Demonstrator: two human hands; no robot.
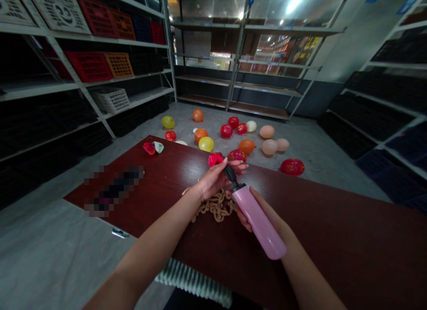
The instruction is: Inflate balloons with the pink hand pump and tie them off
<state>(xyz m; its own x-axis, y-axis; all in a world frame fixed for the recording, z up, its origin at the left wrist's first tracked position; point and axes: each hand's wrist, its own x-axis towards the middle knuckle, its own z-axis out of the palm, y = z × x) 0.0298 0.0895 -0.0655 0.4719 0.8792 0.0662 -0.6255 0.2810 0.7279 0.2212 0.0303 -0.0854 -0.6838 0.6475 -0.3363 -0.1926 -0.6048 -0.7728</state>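
My right hand (254, 212) is wrapped round a pink hand pump (258, 221), held tilted over the dark red table (333, 230) with its black nozzle (231, 175) pointing up and away. My left hand (216, 179) pinches a limp red balloon (216, 159) at the nozzle's tip. Under my hands lies a tan chain or cord (216, 207) on the table.
Two more limp balloons (153, 147) lie at the table's far left corner. Several inflated balloons (247, 145), red, orange, yellow and peach, are scattered on the grey floor beyond. Metal shelves with crates (110, 65) line the left, back and right walls.
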